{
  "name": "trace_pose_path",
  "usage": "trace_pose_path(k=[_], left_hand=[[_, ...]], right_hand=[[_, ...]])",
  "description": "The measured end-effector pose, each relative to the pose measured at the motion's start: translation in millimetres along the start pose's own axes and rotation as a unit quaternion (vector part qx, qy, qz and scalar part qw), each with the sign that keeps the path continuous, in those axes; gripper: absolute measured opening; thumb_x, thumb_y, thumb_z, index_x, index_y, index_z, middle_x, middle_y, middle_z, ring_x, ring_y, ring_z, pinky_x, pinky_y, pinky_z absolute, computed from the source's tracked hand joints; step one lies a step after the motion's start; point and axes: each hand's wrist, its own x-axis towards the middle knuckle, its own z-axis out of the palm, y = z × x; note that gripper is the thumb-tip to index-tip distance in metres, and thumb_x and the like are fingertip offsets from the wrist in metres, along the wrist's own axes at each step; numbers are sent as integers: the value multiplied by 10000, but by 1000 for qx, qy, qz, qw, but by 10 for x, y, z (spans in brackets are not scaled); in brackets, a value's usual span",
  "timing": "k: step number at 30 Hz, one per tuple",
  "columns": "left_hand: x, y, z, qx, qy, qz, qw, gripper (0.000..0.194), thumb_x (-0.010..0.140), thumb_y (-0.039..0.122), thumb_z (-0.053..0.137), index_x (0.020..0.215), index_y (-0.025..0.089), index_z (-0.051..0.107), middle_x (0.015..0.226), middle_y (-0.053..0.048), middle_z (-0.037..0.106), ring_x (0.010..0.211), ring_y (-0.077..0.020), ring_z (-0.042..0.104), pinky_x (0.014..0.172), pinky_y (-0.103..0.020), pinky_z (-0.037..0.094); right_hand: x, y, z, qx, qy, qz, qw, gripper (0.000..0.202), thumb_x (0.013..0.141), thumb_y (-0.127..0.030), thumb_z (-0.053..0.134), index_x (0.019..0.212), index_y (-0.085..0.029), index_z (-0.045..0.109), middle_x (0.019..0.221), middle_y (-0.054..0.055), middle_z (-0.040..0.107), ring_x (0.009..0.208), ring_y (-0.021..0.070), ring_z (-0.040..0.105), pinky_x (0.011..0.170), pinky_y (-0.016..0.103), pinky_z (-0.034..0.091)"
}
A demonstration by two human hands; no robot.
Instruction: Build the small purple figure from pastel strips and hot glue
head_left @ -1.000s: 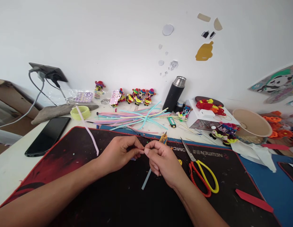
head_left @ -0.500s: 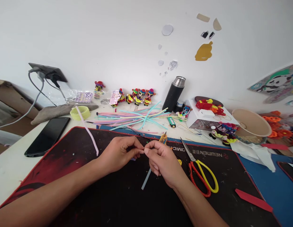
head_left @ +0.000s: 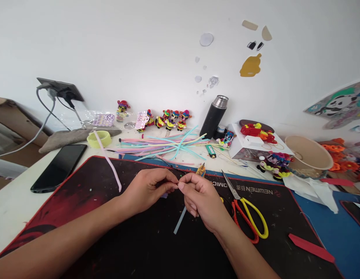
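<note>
Head view: both hands meet over the middle of the black and red desk mat (head_left: pixel 81 201). The left hand (head_left: pixel 145 190) and the right hand (head_left: pixel 201 197) are closed, thumb against forefinger, fingertips nearly touching, pinching something small and dark between them; it is too small to identify. A pale blue pipe cleaner (head_left: pixel 180 221) runs from under the right hand down onto the mat, so the right hand seems clamped on its upper end; the low wrists probably steady the fine work. The scissors (head_left: pixel 246 209), yellow and red handles, lie blades shut just right of the right hand, within easy reach. A pink pipe cleaner (head_left: pixel 108 161) lies at the mat's far left edge. A loose pile of pastel pipe cleaners (head_left: pixel 165 145) sits beyond the mat as stock. A row of finished figures (head_left: pixel 171 118) stands at the wall, clear of the work area, beside a black flask (head_left: pixel 214 116). A phone (head_left: pixel 59 166) lies screen dark at far left. Legible writing: "NEUMEN", seen upside down on the mat's far edge; other labels are unreadable.
</note>
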Motion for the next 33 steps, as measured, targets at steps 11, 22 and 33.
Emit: trace_pose_path(k=[11,22,33], left_hand=[[7,1,14,-44,-4,-23,999,94,937,183,668,925,178,761,758,-5,756,646,-123,714,630,-181,556],[4,6,-2,-29,9,-9,999,73,944,198,698,946,187,770,793,-3,773,659,-119,698,632,-180,526],[13,-2,-22,-14,4,13,1000,70,954,161,695,964,184,760,803,18,766,665,-96,683,646,-151,512]], right_hand=[[1,-13,-3,13,1,-3,1000,338,865,-489,773,877,-203,593,432,-145,407,320,49,301,356,182,225],[12,-6,-1,22,5,-5,1000,345,872,-497,778,894,-198,606,438,-143,403,324,46,300,350,172,230],[2,-8,-10,15,1,2,1000,366,874,-520,773,921,-195,612,447,-137,432,323,46,316,352,171,234]])
